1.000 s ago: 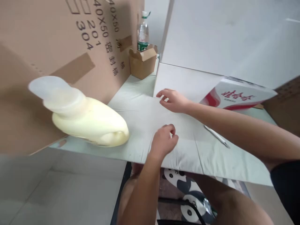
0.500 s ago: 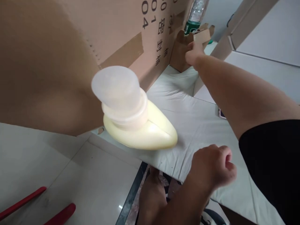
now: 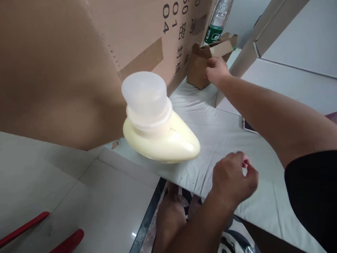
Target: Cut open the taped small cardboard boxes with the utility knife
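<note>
Now, right hand: reaches forward over the bench on an outstretched arm and lies against the right wall of the small brown box. The back of the hand faces the camera, so it cannot be told whether the fingers clamp that wall.
Small brown box: stands upright at the far end of the bench with its top flaps raised, just beside the printed face of the large carton.
Water bottle: clear with a green label. It rises at the small brown box; whether it stands in it or behind it cannot be told.
Left hand: hovers over the near edge of the bench. It is loosely curled with a gap between thumb and fingers, and nothing is in it.
Bench: covered with a pale, creased sheet.
Jug: cream plastic, at the near left edge of the bench with its cap end toward the camera. It is to the left of the left hand and apart from it.
Cap: wide and translucent, seated on the jug's neck.
Large carton: brown, taped, printed with black characters and numerals. It stands along the left side of the bench, behind the jug.
Phone: flat on the bench; only a dark edge shows under the right forearm.
Floor: pale glossy tiles, with two red bars at lower left.
</note>
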The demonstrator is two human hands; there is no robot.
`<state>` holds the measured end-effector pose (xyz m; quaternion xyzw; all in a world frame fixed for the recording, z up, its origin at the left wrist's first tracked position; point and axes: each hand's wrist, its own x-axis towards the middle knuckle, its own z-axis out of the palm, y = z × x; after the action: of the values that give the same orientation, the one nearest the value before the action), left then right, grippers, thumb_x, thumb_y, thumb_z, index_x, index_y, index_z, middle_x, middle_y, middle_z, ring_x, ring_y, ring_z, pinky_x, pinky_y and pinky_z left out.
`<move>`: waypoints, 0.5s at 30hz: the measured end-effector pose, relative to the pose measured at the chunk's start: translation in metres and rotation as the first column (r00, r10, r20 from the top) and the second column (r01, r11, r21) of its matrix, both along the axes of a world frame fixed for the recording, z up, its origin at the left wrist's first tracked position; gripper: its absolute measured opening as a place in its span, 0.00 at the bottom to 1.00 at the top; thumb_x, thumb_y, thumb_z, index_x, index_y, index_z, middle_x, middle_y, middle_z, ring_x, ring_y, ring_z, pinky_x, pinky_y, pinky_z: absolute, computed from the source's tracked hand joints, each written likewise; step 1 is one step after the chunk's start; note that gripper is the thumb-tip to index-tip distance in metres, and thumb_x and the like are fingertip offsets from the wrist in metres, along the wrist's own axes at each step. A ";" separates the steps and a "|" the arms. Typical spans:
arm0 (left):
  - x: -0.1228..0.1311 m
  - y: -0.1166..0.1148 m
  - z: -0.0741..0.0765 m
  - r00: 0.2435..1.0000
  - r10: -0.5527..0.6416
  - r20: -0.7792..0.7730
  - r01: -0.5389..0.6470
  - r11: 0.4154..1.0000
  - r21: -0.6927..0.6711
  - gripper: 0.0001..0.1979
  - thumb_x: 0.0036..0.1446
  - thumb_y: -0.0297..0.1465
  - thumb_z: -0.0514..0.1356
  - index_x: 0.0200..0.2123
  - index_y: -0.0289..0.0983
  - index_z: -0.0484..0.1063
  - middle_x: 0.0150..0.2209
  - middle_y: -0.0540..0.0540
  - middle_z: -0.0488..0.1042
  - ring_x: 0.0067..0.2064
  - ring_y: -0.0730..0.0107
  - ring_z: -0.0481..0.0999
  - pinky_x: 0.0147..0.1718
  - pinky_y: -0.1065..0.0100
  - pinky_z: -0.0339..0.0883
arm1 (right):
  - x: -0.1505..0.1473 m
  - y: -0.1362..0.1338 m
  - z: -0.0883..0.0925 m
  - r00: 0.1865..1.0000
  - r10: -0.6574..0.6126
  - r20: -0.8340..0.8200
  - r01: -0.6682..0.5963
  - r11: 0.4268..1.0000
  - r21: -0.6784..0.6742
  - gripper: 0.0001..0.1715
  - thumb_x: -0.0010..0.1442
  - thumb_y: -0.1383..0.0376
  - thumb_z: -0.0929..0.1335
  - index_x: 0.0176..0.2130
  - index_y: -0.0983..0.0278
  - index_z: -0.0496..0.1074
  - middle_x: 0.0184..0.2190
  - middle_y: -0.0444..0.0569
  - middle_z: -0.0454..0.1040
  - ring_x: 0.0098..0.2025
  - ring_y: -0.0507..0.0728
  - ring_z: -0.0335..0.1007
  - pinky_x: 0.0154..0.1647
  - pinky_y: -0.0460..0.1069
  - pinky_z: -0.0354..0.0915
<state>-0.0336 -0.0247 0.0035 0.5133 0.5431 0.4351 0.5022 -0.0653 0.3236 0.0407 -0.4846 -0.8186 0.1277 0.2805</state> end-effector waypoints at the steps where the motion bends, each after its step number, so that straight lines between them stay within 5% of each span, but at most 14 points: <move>1: 0.002 0.000 0.002 0.997 0.068 0.026 -0.068 0.997 0.032 0.05 0.54 0.30 0.60 0.32 0.41 0.64 0.34 0.48 0.75 0.33 0.66 0.70 0.35 0.63 0.64 | 0.004 -0.016 0.000 1.000 -0.002 0.018 0.002 1.000 0.000 0.25 0.68 0.70 0.61 0.60 0.78 0.68 0.67 0.64 0.64 0.67 0.66 0.65 0.66 0.59 0.66; 5: 0.010 -0.002 0.012 0.955 0.248 0.165 -0.280 0.934 0.221 0.03 0.56 0.29 0.56 0.31 0.41 0.62 0.30 0.49 0.70 0.31 0.68 0.68 0.34 0.64 0.66 | 0.036 -0.090 -0.002 0.991 0.068 0.117 -0.068 0.998 -0.003 0.31 0.61 0.73 0.67 0.63 0.66 0.70 0.71 0.57 0.63 0.69 0.66 0.65 0.70 0.58 0.66; 9: 0.020 -0.008 0.021 0.910 0.342 0.235 -0.409 0.834 0.371 0.04 0.57 0.29 0.54 0.30 0.41 0.61 0.28 0.49 0.69 0.30 0.69 0.67 0.33 0.65 0.66 | 0.090 -0.165 0.002 0.992 0.121 0.042 -0.116 0.987 -0.111 0.30 0.66 0.67 0.62 0.66 0.59 0.67 0.74 0.54 0.57 0.51 0.61 0.81 0.58 0.57 0.77; 12: 0.028 -0.023 0.036 0.882 0.386 0.269 -0.471 0.708 0.526 0.05 0.59 0.27 0.54 0.31 0.41 0.62 0.28 0.51 0.67 0.30 0.70 0.67 0.32 0.66 0.66 | 0.143 -0.224 0.012 0.985 0.138 -0.106 -0.149 0.983 -0.104 0.27 0.67 0.64 0.61 0.63 0.59 0.69 0.71 0.54 0.60 0.44 0.58 0.81 0.51 0.55 0.80; 15: 0.030 -0.042 0.057 0.884 0.309 0.352 -0.468 0.538 0.701 0.05 0.61 0.25 0.57 0.37 0.42 0.67 0.31 0.51 0.68 0.33 0.67 0.69 0.34 0.64 0.67 | 0.205 -0.289 0.018 0.955 0.122 -0.269 -0.139 0.989 -0.045 0.23 0.68 0.61 0.62 0.60 0.56 0.71 0.68 0.54 0.65 0.56 0.62 0.76 0.42 0.55 0.82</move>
<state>-0.0039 -0.0669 0.0603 0.5001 0.3557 0.7704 0.1729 0.1397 0.0348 0.0586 -0.4164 -0.7994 0.2356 0.3633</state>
